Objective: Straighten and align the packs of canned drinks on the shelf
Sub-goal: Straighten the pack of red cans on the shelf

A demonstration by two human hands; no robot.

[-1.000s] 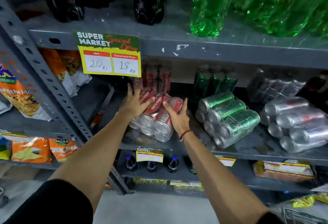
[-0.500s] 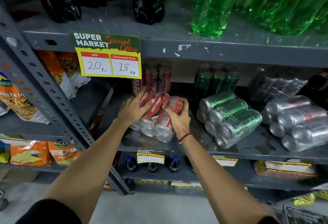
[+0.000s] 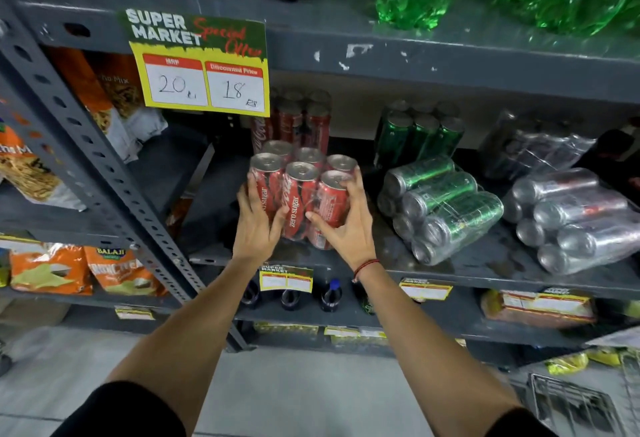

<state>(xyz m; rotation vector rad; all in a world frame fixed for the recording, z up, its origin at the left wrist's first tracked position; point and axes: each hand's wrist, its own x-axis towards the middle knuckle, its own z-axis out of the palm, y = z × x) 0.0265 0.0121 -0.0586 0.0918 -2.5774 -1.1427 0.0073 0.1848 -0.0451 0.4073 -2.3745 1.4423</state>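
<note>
Holding the red six-pack (image 3: 300,194) upright at the front of the middle shelf (image 3: 485,273), we have our left hand (image 3: 258,220) pressed against its left side and our right hand (image 3: 346,218) wrapped round its right side, fingers curled over the top of the corner can, so both hands are clamped on the one pack. It stands just in front of another upright red pack (image 3: 294,121) at the back. To the right, the green pack (image 3: 441,206) and the silver pack (image 3: 571,220) lie on their sides at an angle, near the shelf edge, not yet straightened. From here we judge the main risk to be the shrink wrap: it looks slack and shiny, so a hard squeeze could let a can shift inside it or our palms slide. Pushing the pack back too briskly could knock the rear pack askew. The shelf surface seems wet in patches, which may let the base skid, and a careless right elbow could nudge the green pack off the edge.
</note>
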